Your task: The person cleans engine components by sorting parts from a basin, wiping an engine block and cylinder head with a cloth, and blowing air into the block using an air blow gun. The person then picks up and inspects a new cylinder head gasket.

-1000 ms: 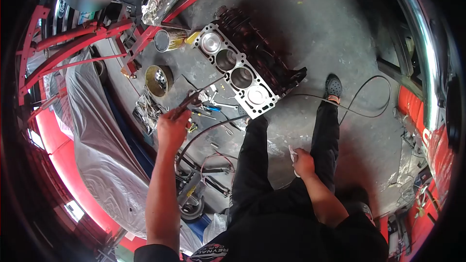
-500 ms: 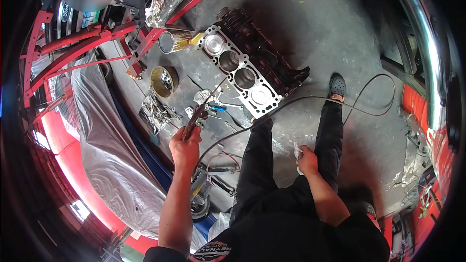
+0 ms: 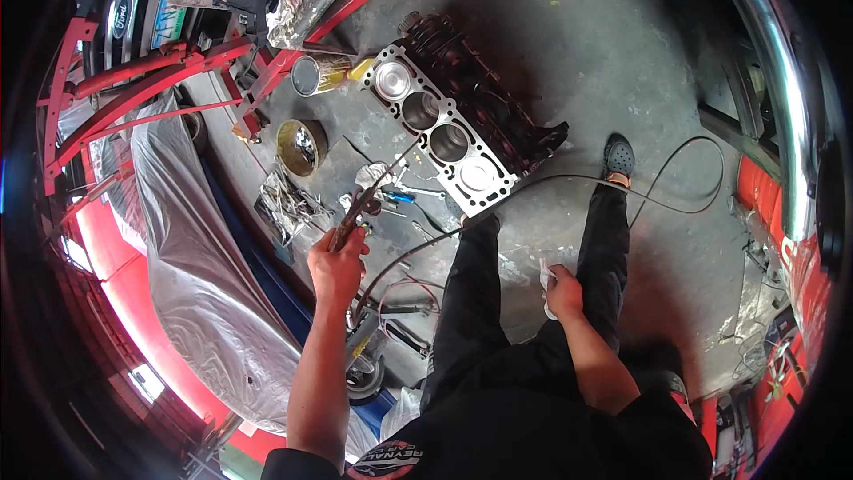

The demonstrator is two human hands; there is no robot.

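The engine block (image 3: 471,116) lay on the floor (image 3: 586,71), in front of the person. Its flat, shiny top faced the left side. Four round holes ran along that top in a row. The two end holes were filled by shiny piston tops, and the two middle holes were dark and deep.

The left hand (image 3: 337,265) was at the left of the engine block, well apart from it. Its fingers were wrapped around a dark blow gun (image 3: 354,215). The gun's long, thin tube pointed at the left edge of the engine block. The tip was right by that edge, but I could not tell if it touched.

The right hand (image 3: 563,292) was on the near side of the engine block, over by the right leg (image 3: 602,253). It was closed around a white rag (image 3: 545,272).

A black hose (image 3: 569,178) passed by the near end of the engine block and made a big loop to the right of it. A paint can (image 3: 334,72) lay tipped near the far end of the engine block. To the left of the engine block were a tan bucket (image 3: 321,144) with small bits inside, a messy pile of tools (image 3: 290,207) and a blue-handled screwdriver (image 3: 402,198).
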